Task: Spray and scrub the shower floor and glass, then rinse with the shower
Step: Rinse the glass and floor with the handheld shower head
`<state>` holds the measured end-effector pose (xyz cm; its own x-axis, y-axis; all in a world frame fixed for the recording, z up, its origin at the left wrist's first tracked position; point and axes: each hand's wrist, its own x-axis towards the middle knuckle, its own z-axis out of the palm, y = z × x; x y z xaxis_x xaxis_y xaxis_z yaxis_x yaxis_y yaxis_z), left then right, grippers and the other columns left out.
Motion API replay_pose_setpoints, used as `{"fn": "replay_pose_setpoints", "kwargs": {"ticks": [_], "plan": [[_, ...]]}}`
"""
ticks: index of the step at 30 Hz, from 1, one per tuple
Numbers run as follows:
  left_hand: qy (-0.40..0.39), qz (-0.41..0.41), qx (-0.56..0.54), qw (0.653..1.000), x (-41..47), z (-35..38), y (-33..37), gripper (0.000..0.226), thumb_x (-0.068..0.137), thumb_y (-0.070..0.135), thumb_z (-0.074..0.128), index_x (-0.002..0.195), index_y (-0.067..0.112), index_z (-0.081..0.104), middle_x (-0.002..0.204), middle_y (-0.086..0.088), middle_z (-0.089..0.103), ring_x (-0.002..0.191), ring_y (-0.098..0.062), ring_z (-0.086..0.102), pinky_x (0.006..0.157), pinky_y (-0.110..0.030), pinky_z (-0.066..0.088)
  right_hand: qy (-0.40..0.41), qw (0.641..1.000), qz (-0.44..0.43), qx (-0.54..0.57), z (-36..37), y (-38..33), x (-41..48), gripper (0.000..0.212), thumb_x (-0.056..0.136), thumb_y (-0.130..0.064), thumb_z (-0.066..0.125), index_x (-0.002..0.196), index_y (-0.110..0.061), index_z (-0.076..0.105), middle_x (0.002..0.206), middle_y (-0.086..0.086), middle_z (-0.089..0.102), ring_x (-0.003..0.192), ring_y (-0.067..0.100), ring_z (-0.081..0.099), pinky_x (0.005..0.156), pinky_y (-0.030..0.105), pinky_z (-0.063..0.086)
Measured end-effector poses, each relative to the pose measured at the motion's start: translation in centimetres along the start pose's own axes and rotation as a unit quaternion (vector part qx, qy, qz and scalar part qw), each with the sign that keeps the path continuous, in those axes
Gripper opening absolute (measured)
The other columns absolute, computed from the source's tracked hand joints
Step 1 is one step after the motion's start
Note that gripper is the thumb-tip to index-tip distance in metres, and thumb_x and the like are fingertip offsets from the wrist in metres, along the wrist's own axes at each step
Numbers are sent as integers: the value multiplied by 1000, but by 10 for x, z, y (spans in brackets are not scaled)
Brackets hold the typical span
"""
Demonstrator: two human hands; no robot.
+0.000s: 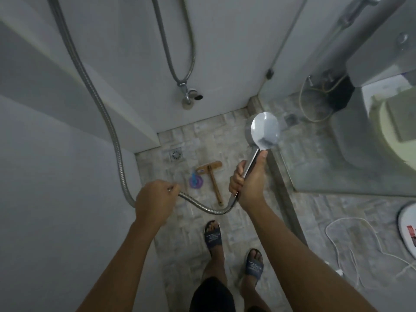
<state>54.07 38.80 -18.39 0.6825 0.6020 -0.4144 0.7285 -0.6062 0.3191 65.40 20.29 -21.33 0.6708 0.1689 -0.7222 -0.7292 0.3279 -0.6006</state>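
Observation:
My right hand (248, 180) grips the chrome handle of the shower head (265, 129), whose round face points away from me toward the glass panel (337, 143) on the right. My left hand (155, 199) is closed around the metal shower hose (202, 207), which sags between both hands and climbs the left wall. On the tiled shower floor (225, 140) lie a wooden-handled scrub brush (212, 174) and a purple and blue spray bottle (195, 180), just beyond my hands. I cannot see water coming out.
A floor drain (176, 154) sits near the back left corner. A wall tap (188, 95) with a second hose loop hangs on the back wall. Behind the glass stand a toilet (387, 131) and a white cord (351, 233). My sandalled feet (212, 235) stand on the tiles.

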Motion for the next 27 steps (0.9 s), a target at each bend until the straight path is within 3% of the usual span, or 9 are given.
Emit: {"fn": "replay_pose_setpoints", "kwargs": {"ticks": [5,11,15,19,27], "plan": [[34,-21,-12,999,16,-19,-41,42,93,35,61,59,12,68,58,-9,61,60,-29,60,57,-32,47,-31,999,1,-26,54,4,7,74,87,-85,23,58,-19,38,44,-1,22,35,13,17,42,18,17],[49,-47,5,998,-8,-26,-95,50,95,35,57,49,16,55,47,3,48,45,-13,45,46,-25,28,-103,994,35,-30,83,38,-14,74,88,-83,21,59,-16,35,40,-1,19,30,13,17,39,14,22],[48,-84,13,995,-46,-23,-128,53,96,38,54,50,12,57,48,-2,53,47,-17,51,48,-27,32,-132,989,61,-12,71,60,-39,75,84,-87,22,60,-17,35,43,-1,18,33,12,14,40,19,14],[43,-98,21,994,-96,-13,-149,57,96,43,51,45,16,46,49,-2,52,50,-24,55,51,-29,33,-142,986,81,-29,49,82,-69,76,85,-86,21,61,-16,35,42,-2,20,32,12,14,39,16,18],[44,-103,55,992,-204,21,-128,57,97,37,54,44,19,44,44,1,47,41,-14,44,43,-24,25,-155,976,128,-86,-20,99,-125,76,83,-89,24,58,-18,35,41,-1,19,32,13,15,40,18,16]]}}
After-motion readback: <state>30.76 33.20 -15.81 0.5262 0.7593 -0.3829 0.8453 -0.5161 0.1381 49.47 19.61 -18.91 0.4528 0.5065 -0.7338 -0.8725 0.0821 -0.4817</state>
